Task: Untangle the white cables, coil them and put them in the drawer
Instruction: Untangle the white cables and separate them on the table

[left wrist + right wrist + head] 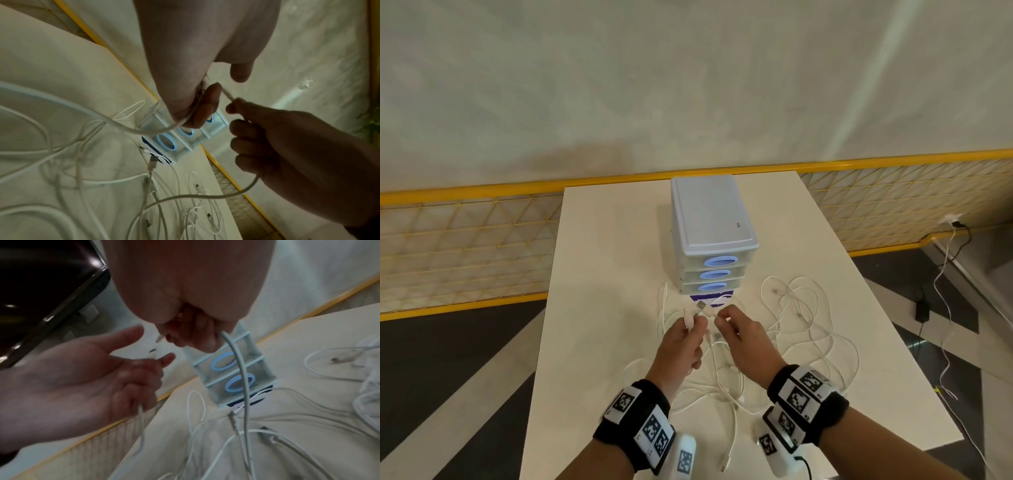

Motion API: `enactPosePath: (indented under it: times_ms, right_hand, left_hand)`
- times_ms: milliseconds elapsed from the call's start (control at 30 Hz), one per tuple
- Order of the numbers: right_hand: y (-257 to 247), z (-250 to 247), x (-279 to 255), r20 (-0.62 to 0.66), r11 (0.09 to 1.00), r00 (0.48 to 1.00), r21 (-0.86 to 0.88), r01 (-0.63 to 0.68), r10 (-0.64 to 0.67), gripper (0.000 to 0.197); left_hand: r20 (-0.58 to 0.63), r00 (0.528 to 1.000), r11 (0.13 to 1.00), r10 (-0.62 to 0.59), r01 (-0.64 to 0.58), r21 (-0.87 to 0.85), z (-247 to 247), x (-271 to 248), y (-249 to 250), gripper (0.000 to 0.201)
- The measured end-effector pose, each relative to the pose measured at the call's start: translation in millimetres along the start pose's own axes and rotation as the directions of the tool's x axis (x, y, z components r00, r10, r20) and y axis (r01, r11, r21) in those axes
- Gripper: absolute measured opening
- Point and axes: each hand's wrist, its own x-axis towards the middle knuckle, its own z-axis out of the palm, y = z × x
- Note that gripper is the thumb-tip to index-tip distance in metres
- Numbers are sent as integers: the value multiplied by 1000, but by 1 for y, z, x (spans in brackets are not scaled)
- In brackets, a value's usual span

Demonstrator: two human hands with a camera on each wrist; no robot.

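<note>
Several white cables [803, 322] lie tangled on the white table [606, 274] in front of a pale drawer unit [714, 236] with three blue-handled drawers, all closed. My left hand [693, 322] grips one cable near its USB plug [700, 306], just in front of the lowest drawer. My right hand [720, 317] pinches a cable end close beside it. In the left wrist view the left hand [197, 105] curls round a cable [102, 116] and the right hand [236, 107] pinches a thin end. In the right wrist view a cable [240, 369] hangs from the right hand [185, 337].
A blue-and-white card [710, 296] lies under the drawer unit's front. A yellow mesh fence [465, 246] runs behind the table. On the floor to the right are a black adapter [922, 310] and trailing leads. Loose plugs lie near the table's front edge [724, 462].
</note>
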Motion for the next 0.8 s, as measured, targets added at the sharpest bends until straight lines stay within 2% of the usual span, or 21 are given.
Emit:
enactPosePath:
  times_ms: [100, 200, 333, 467, 500, 567, 633, 667, 700, 800]
  right_hand:
    - [-12, 12, -2, 112, 997, 993, 68, 41, -49, 18]
    - [-18, 16, -1, 147, 995, 987, 81, 50, -62, 20]
    - [-23, 21, -3, 187, 995, 977, 1, 102, -100, 33]
    - [-26, 27, -3, 200, 991, 978, -106, 87, -65, 36]
    - [-29, 27, -3, 191, 988, 979, -127, 93, -68, 35]
    - [-32, 28, -2, 189, 979, 977, -159, 131, -100, 35]
    - [-29, 24, 0, 222, 967, 971, -214, 135, -87, 37]
    - [-22, 20, 0, 234, 967, 971, -230, 108, -52, 37]
    - [-13, 16, 2, 247, 967, 969, -244, 73, -11, 37]
    - [18, 0, 1, 270, 944, 951, -324, -54, 148, 36]
  left_hand:
    - [43, 998, 997, 36, -34, -64, 1, -4, 3, 31]
    - [22, 997, 996, 78, -77, -39, 1, -8, 5, 31]
    - [-41, 989, 990, 143, -142, 18, -2, -11, 9, 22]
    - [-141, 968, 970, 209, -187, 157, -7, -8, 15, 29]
    - [-175, 963, 976, 206, -188, 111, -8, -7, 20, 30]
    - [-219, 965, 973, 142, -177, -151, -12, -5, 33, 34]
    - [-285, 955, 874, 76, -201, -443, -24, -2, 51, 36]
    - [-336, 941, 831, 52, -227, -508, -34, 0, 60, 36]
    - [-383, 923, 814, 35, -249, -526, -45, 1, 67, 36]
    - [-496, 867, 842, 56, -308, -444, -83, 7, 75, 37]
